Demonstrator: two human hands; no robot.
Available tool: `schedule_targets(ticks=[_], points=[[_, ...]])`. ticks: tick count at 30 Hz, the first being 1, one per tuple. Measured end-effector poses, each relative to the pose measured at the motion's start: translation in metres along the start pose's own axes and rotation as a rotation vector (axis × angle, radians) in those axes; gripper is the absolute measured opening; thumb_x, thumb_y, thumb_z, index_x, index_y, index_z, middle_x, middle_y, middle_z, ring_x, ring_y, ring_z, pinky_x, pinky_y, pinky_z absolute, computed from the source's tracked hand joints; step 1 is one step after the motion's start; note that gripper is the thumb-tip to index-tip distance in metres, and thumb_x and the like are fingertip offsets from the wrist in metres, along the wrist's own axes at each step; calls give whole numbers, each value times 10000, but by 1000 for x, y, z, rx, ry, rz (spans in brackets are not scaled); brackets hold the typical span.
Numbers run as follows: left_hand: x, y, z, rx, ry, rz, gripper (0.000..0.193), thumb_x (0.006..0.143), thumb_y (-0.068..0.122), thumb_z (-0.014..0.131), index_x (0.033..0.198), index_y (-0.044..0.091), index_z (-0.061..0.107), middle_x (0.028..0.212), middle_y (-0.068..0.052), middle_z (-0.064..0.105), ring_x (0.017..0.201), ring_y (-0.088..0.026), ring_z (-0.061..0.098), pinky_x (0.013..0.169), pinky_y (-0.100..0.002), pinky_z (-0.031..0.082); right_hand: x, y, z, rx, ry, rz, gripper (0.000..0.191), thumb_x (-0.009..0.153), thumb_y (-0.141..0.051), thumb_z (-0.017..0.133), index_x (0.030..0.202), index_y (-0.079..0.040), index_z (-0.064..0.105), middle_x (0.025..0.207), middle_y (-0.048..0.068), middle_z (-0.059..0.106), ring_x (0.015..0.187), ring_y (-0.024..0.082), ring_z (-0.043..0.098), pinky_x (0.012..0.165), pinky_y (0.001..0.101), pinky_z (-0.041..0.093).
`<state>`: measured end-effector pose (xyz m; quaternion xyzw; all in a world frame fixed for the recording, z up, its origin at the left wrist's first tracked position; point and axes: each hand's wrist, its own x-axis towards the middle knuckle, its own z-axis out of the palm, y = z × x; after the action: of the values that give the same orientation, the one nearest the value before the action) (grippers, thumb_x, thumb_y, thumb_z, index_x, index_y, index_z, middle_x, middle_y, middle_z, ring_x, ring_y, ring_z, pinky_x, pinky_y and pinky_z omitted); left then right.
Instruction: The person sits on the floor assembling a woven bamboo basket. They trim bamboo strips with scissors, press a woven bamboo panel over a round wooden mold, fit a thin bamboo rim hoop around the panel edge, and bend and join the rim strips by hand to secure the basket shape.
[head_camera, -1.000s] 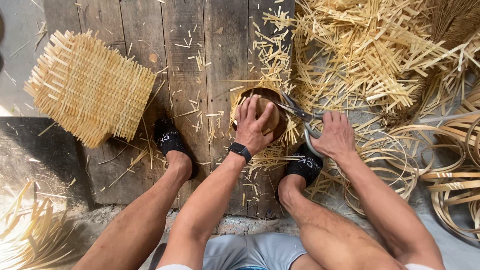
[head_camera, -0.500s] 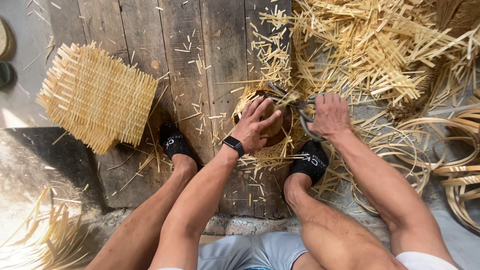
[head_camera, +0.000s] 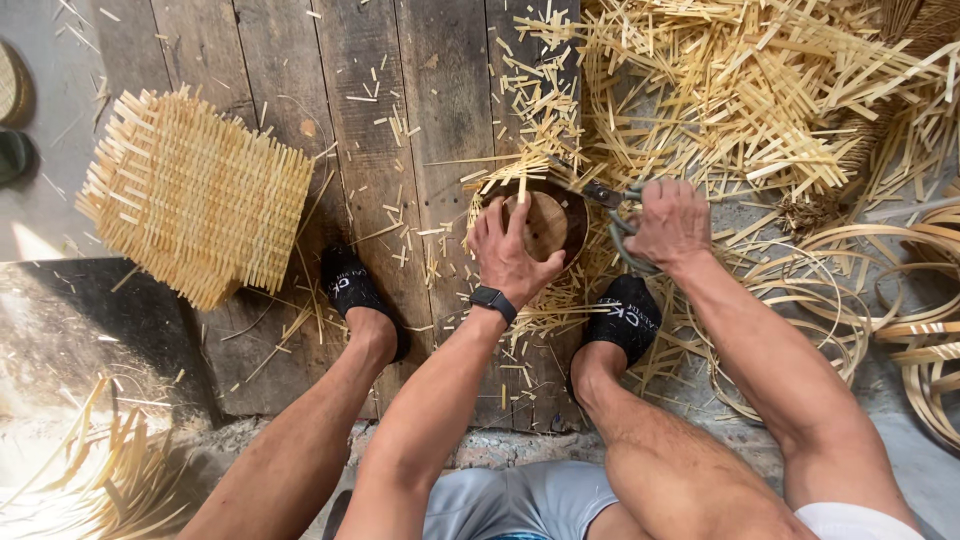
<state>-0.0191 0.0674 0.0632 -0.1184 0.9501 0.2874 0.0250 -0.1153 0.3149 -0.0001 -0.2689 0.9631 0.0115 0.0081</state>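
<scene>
A: Entry. The small round woven basket (head_camera: 545, 225) sat on the plank floor (head_camera: 260, 70), close to the planks' right edge, where the wood gave way to a heap of cut bamboo strips (head_camera: 760, 100). Its rim bristled with uncut strip ends on the far and left sides.

B: Hands?

A: The left hand (head_camera: 510, 250) lay spread over the basket's near rim, fingers wide, pressing it down. The right hand (head_camera: 670, 225) was closed around the handles of a pair of shears (head_camera: 612, 205), blades pointing left at the rim. Whether the blades were parted I could not tell.

B: Judgement on doing the trim well?

A: Keep the blades flat against the rim so the stubs come off even, and keep the left fingertips back from the cut line; they sat very near the blade tips. Turning the basket under the palm would probably serve better than reaching round it.

B: Room to work?

A: Tight. Both feet in black socks (head_camera: 350, 290) bracketed the basket, the right one just beside it. Loose offcuts littered the planks. A flat square woven mat (head_camera: 195, 195) lay well apart, near the planks' left edge. Coiled bamboo hoops (head_camera: 850, 290) crowded the right, beyond the shears hand. The barest stretch was the plank floor between mat and basket.
</scene>
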Motion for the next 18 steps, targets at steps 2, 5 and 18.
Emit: schedule_targets(ticks=[2, 5, 18], points=[[2, -3, -7, 4, -26, 38, 1013, 567, 337, 914, 1459, 160, 467, 1454, -205, 415, 1357, -416, 387, 1155, -552, 292, -1, 11, -3, 43, -184, 13, 267, 982, -346, 590, 842, -125, 533, 706, 27, 499, 640, 145, 464, 544, 311, 404], [2, -3, -13, 6, -71, 73, 1015, 551, 296, 901, 1462, 176, 468, 1487, -217, 401, 1384, -430, 362, 1159, -552, 279, -1, 16, -8, 121, -178, -11, 346, 1015, -379, 616, 842, -93, 529, 721, 54, 495, 640, 160, 462, 528, 323, 398], [0, 17, -10, 55, -63, -27, 944, 572, 314, 937, 1403, 318, 489, 1504, -257, 298, 1408, -482, 266, 1097, -636, 294, 6, 16, -10, 78, -143, -36, 259, 887, -290, 669, 776, -115, 512, 716, 43, 491, 654, 150, 448, 539, 318, 413]])
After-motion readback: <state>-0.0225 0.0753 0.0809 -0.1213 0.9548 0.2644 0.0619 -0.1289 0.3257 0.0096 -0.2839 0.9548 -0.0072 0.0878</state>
